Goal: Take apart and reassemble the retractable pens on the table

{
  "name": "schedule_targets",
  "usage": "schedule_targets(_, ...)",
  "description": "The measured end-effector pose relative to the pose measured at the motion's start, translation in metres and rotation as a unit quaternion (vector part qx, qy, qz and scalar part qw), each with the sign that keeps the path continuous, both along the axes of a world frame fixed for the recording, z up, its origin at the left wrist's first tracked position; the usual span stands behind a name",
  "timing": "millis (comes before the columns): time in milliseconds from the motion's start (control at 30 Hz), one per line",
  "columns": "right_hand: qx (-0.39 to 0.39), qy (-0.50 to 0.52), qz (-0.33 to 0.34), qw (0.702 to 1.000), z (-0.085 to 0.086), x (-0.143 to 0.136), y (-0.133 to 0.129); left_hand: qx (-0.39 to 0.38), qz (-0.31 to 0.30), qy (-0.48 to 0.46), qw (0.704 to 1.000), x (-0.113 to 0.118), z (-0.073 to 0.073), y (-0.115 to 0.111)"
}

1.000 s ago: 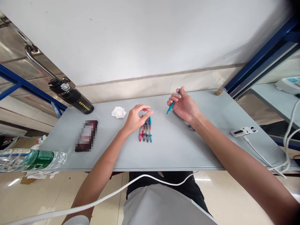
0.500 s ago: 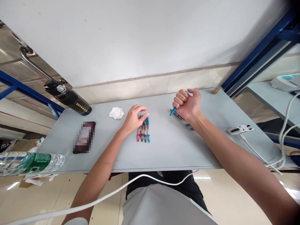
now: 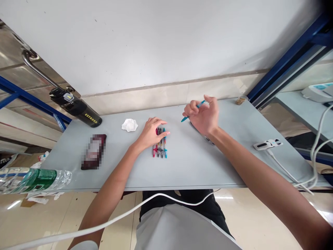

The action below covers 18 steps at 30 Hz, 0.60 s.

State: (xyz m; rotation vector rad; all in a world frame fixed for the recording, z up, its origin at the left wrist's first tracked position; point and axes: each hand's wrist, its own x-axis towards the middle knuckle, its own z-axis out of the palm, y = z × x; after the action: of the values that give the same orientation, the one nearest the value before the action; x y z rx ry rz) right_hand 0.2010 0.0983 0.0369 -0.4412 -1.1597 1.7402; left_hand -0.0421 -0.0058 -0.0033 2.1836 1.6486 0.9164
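Note:
Several pens point(image 3: 161, 149) lie side by side on the grey table point(image 3: 182, 166), with red, dark and teal parts. Over their upper ends rests my left hand point(image 3: 152, 133), thumb and fingers apart around the row and nothing gripped. A teal pen point(image 3: 185, 118) slants through the curled fingers of my right hand point(image 3: 203, 114), held above the table with the palm turned up. Beneath that wrist lies a dark, slim item point(image 3: 209, 140), mostly covered by the hand, so its kind is hard to make out.
Crumpled white tissue point(image 3: 129, 125), a pixelated dark red item point(image 3: 93, 152) and a black bottle point(image 3: 83, 111) are on the left, near a clear water bottle point(image 3: 44, 180). To the right are a small tub point(image 3: 240, 100) and a white clip-like device point(image 3: 267, 144) with a cable.
My right hand has shifted left and its fingers have loosened, tilting the teal pen flatter. My left hand has moved slightly right over the pens, its thumb reaching past the teal one.

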Motion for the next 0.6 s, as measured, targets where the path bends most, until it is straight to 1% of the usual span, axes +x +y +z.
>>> schedule_targets(33,0.061,-0.051,0.008,0.997,-0.002,-0.003,-0.005,-0.006,0.0,0.005,1.0,0.0,0.0,0.0)
schedule_targets(67,0.136,-0.111,0.023,0.984,-0.006,-0.006,-0.01,-0.011,0.001,0.009,1.0,-0.001,-0.001,0.0)
schedule_targets(100,0.222,-0.177,0.054,0.957,-0.01,-0.008,-0.016,-0.016,0.001,0.012,1.0,-0.001,-0.001,0.001)
schedule_targets(133,0.309,-0.243,0.093,0.915,-0.016,-0.011,-0.021,-0.019,0.002,0.014,1.0,-0.002,-0.002,0.001)
schedule_targets(167,0.394,-0.289,0.12,0.864,-0.021,-0.013,-0.027,-0.02,0.002,0.016,1.0,-0.002,-0.002,0.001)
schedule_targets(200,0.463,-0.32,0.141,0.815,-0.028,-0.016,-0.032,-0.02,0.003,0.018,1.0,-0.003,-0.002,0.002)
schedule_targets(233,0.512,-0.336,0.157,0.775,-0.033,-0.019,-0.036,-0.017,0.003,0.019,1.0,-0.003,-0.003,0.002)
schedule_targets(267,0.542,-0.342,0.17,0.749,-0.039,-0.021,-0.041,-0.014,0.003,0.02,1.0,-0.003,-0.003,0.002)
schedule_targets(300,0.557,-0.342,0.181,0.735,-0.044,-0.024,-0.044,-0.013,0.004,0.02,1.0,-0.003,-0.003,0.002)
schedule_targets(333,0.563,-0.34,0.188,0.729,-0.048,-0.026,-0.047,-0.014,0.005,0.018,1.0,-0.003,-0.003,0.002)
schedule_targets(433,0.569,-0.328,0.191,0.729,-0.053,-0.031,-0.053,-0.018,0.006,0.012,1.0,-0.003,-0.003,0.002)
schedule_targets(533,0.57,-0.314,0.175,0.739,-0.049,-0.03,-0.053,-0.016,0.003,0.008,1.0,-0.003,-0.003,0.002)
schedule_targets(600,0.572,-0.309,0.141,0.747,-0.045,-0.026,-0.048,-0.019,0.0,0.007,1.0,-0.003,-0.003,0.003)
